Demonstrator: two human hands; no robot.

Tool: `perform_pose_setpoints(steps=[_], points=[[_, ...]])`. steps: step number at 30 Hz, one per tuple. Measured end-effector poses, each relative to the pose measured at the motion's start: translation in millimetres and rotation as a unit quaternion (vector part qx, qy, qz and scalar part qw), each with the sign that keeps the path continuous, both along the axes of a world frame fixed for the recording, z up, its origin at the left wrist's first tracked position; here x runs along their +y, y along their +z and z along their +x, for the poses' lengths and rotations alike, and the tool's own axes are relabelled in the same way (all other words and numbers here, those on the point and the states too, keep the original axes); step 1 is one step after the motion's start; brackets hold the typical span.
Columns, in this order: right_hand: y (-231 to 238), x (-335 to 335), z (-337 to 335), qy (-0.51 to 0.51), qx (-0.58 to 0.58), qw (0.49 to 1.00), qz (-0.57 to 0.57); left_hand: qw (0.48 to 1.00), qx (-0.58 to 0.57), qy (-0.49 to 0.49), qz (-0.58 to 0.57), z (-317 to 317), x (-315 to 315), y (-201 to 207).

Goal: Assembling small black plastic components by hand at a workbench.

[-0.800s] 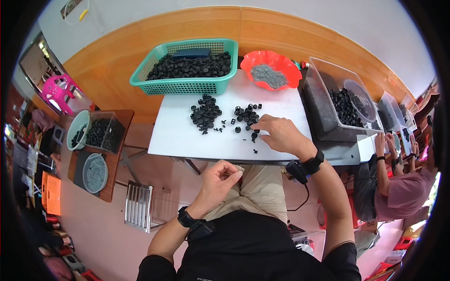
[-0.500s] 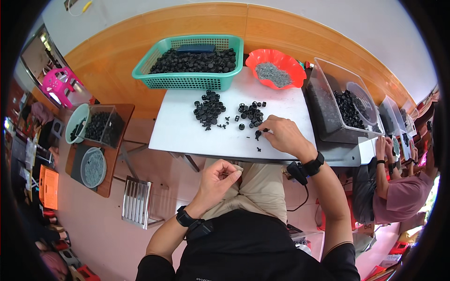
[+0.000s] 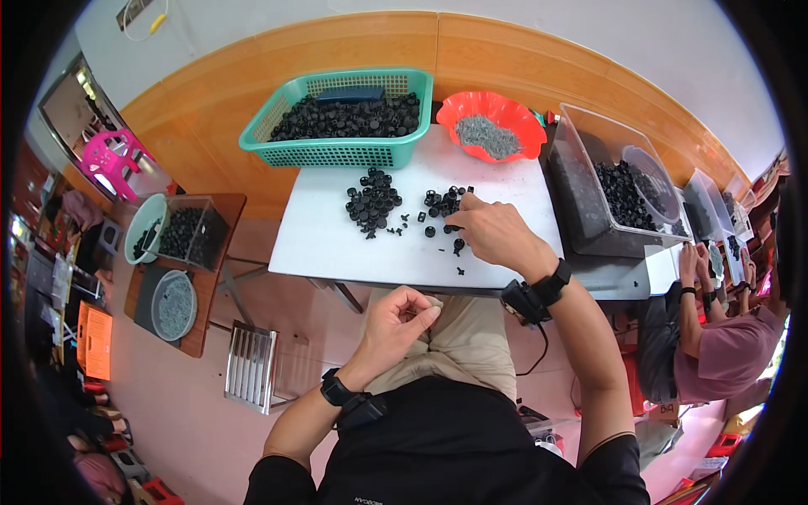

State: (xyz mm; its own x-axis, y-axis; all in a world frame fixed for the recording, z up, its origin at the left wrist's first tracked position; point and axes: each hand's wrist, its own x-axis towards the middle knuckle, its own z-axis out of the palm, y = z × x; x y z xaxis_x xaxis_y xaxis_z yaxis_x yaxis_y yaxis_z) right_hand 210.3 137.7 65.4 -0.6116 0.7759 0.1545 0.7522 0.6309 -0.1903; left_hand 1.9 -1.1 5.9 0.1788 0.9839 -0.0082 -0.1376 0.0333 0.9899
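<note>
Black parts (image 3: 436, 202), the R-hand heap, sit on the white board (image 3: 307, 244), right of a 2nd black heap (image 3: 370, 202). Vs. 0.5 s ago, R hand (image 3: 501, 236) has moved up & left: fingertips were by the loose round pc (image 3: 459, 246) in front, now they're over the heap's right edge. Thumb & index slightly apart, other fingers curled; can't tell if a pc is gripped. L hand (image 3: 396, 328) approx. same spot, over the lap nr the board's front edge, fingers bent, thumb tip close to index; can't tell if anything's held.

R fingers block part of the heap's right side. Tiny black bits (image 3: 396, 231) lie btwn the heaps, another small bit (image 3: 460, 271) nearer the front edge. Behind: green basket (image 3: 337, 157) full of black pcs w/ a dark blue box (image 3: 353, 95) on top; red wavy bowl (image 3: 535, 135) w/ grey bits (image 3: 488, 136). To the right, clear bin (image 3: 581, 202) w/ more black pcs, then a co-worker (image 3: 724, 358) seated beyond.
</note>
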Motion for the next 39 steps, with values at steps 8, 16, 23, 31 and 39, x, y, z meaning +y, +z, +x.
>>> perform_pose_setpoints(steps=[8, 16, 23, 31, 39], points=[[-5, 12, -5, 0.034, -0.050, 0.998, -0.006, 1.000, 0.026, 0.015, 0.010, -2, 4, -5], [-4, -14, 8, 0.020, 0.071, 0.997, 0.004, 0.998, -0.029, 0.052, 0.008, 10, 13, 4], [-6, -82, 10, 0.054, 0.283, 0.958, 0.001, 0.983, -0.160, 0.076, -0.051, 33, 22, 17], [-16, -92, 26, 0.029, 0.302, 0.953, 0.023, 0.963, -0.245, 0.017, -0.110, 47, 19, 23], [10, -65, 37, 0.083, 0.269, 0.958, -0.053, 0.965, -0.241, 0.042, -0.091, 41, 31, 12]])
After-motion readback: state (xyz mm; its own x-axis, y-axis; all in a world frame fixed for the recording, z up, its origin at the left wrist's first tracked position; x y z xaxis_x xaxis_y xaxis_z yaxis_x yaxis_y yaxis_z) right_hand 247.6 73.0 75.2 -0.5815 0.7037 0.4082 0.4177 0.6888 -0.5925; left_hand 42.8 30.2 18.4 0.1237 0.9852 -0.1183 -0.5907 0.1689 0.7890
